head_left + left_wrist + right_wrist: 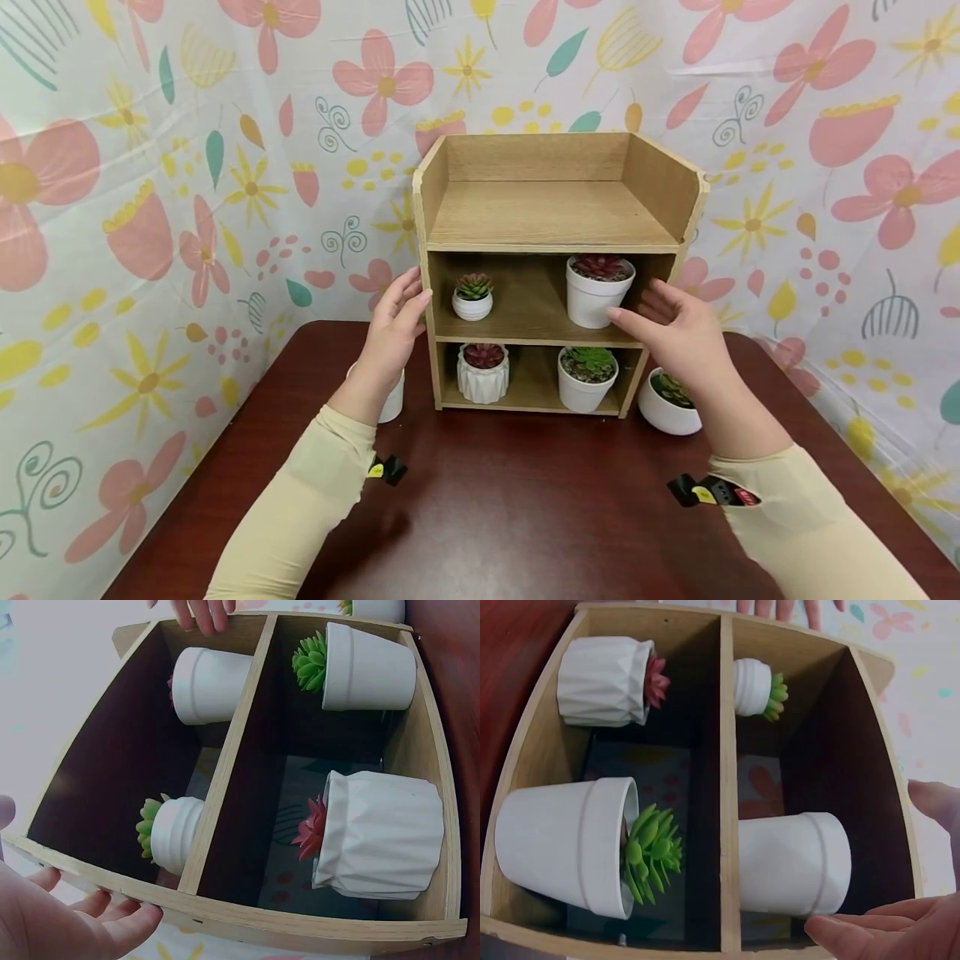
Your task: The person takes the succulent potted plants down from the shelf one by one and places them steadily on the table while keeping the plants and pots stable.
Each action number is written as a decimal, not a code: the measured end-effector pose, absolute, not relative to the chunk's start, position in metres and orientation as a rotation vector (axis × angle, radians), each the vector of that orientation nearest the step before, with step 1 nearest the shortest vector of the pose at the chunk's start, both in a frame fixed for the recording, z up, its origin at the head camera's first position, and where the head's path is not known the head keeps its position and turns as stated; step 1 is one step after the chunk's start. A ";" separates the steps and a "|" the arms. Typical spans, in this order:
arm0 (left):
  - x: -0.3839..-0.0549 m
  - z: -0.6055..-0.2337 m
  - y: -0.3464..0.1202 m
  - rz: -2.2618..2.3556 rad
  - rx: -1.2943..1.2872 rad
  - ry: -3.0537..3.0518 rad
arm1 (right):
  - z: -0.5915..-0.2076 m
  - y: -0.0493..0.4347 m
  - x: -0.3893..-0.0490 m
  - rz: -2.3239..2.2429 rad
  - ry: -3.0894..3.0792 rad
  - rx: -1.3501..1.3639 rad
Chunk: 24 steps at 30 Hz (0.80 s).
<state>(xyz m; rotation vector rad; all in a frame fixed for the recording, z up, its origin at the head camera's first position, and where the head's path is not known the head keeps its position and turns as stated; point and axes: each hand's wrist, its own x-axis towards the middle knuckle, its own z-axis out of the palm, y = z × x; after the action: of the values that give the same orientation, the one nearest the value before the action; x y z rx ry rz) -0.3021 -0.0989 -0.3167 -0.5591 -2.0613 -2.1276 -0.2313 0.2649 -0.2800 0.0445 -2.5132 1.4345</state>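
Here, a shelf (555,213) stands on a reddish table (517,500) before flowery cloth (285,92). Left hand (390,325) and right hand (681,335) flank it, loosely spread.

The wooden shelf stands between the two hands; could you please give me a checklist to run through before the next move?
Large red-plant pot upright in upper compartment: ok.
Small ribbed pot upright, apart from it: ok.
Faceted pot and green-plant pot upright below: ok.
Left hand at the wooden shelf's left side: ok.
Right hand clear of the large pot: cannot tell, thumb overlaps it in head view.
Outer left pot fully visible: not ok, partly hidden.
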 end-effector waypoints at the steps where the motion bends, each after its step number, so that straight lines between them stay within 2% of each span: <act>1: -0.302 -0.317 -0.099 -2.129 -0.561 -2.060 | -0.281 0.264 -0.233 1.435 -2.503 0.042; 24: -0.301 -0.320 -0.096 -2.113 -0.566 -2.065 | -0.302 0.234 -0.262 1.501 -2.298 -0.055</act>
<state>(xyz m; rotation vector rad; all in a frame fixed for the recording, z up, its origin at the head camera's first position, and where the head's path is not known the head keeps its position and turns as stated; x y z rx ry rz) -0.3008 -0.0963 -0.3198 -0.5655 -2.0648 -2.1127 -0.2616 0.2344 -0.3019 -0.0545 -2.2978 1.5007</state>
